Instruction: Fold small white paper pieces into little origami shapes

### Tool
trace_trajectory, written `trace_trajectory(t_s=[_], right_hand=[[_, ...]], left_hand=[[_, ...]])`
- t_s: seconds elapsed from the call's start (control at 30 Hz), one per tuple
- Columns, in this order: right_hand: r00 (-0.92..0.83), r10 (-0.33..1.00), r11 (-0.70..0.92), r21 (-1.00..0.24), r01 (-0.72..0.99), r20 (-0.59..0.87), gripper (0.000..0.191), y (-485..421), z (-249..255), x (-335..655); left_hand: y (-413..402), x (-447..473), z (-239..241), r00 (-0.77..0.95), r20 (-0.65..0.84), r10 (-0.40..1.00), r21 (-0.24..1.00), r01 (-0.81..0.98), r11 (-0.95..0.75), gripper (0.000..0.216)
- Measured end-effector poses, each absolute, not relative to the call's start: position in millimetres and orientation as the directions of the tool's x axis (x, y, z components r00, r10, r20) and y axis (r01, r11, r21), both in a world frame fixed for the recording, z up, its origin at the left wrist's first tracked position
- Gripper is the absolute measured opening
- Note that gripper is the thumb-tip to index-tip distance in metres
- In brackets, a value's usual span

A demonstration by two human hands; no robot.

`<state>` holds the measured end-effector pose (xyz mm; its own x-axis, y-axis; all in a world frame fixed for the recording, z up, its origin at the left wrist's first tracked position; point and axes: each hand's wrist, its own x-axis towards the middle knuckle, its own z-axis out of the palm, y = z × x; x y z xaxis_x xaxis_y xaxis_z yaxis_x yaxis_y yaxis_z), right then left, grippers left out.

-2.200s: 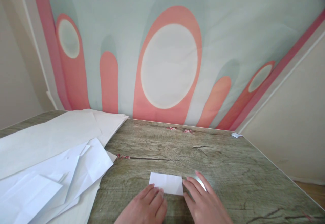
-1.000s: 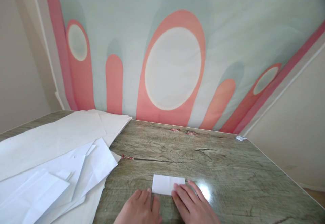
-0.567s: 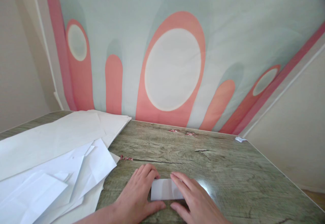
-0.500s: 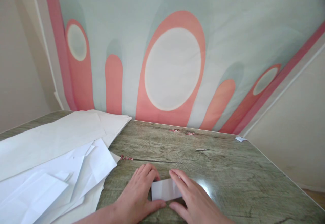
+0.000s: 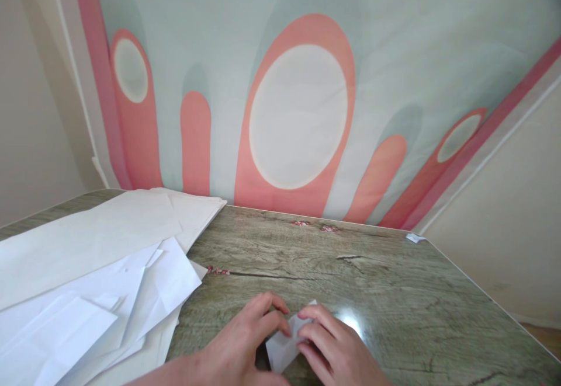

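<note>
A small folded piece of white paper (image 5: 283, 351) lies at a tilt between my hands, close to the wood-grain table's near side. My left hand (image 5: 245, 339) curves around its left part, with the index fingertip on the paper and the thumb low beside the near corner. From the other side, my right hand (image 5: 335, 345) has its fingers bent onto the paper's right part, covering much of it. The right thumb is hidden, and one corner of paper pokes out above the right index finger.
Loose folded white sheets (image 5: 65, 339) lie in a pile at the left, partly over a stack of larger white sheets (image 5: 109, 222). A small white scrap (image 5: 415, 237) sits at the table's far right corner. Behind the wood-grain table (image 5: 416, 304) hangs a green and coral patterned backdrop (image 5: 302, 117).
The paper has turned, its right end swinging up and away. My left index finger has come onto it, and my right fingers have bent in over its right part.
</note>
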<state>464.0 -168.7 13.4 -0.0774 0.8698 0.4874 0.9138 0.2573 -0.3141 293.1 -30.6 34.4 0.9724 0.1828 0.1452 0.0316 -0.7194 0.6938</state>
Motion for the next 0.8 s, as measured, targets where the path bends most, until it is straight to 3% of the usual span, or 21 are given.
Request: trace_trajectory(t_s=[0.1,0.2,0.37,0.5,0.57,0.7,0.8], right_hand=[[-0.124,0.825,0.322,-0.279,0.905,0.551,0.012,-171.9,18.0,465.1],[-0.141,0.812,0.349,-0.278,0.895,0.567,0.012,-175.0,20.7,466.7],[-0.094,0.836,0.333,-0.365,0.869,0.54,0.017,-178.8,16.2,474.7],[-0.001,0.855,0.283,-0.464,0.839,0.519,0.022,-178.5,12.9,480.9],[0.034,0.857,0.262,-0.492,0.83,0.514,0.024,-177.6,11.9,482.4],[0.043,0.855,0.272,-0.516,0.812,0.517,0.028,-175.0,7.8,482.6],[0.036,0.868,0.276,-0.541,0.794,0.495,0.028,-174.0,3.8,481.4]], left_hand=[[-33.6,293.4,39.7,0.987,0.105,0.118,0.652,0.021,-0.758,0.06],[-35.4,294.4,41.6,0.987,0.075,0.143,0.649,0.061,-0.758,0.066],[-32.4,293.3,32.5,0.977,0.072,0.2,0.671,0.101,-0.735,0.088],[-30.8,293.9,25.3,0.946,0.041,0.322,0.715,0.198,-0.67,0.101],[-30.5,295.4,24.5,0.929,0.07,0.362,0.744,0.193,-0.639,0.09],[-28.8,298.0,23.8,0.921,0.156,0.358,0.76,0.119,-0.639,0.043],[-26.8,299.0,22.7,0.909,0.178,0.377,0.75,0.123,-0.65,0.028]])
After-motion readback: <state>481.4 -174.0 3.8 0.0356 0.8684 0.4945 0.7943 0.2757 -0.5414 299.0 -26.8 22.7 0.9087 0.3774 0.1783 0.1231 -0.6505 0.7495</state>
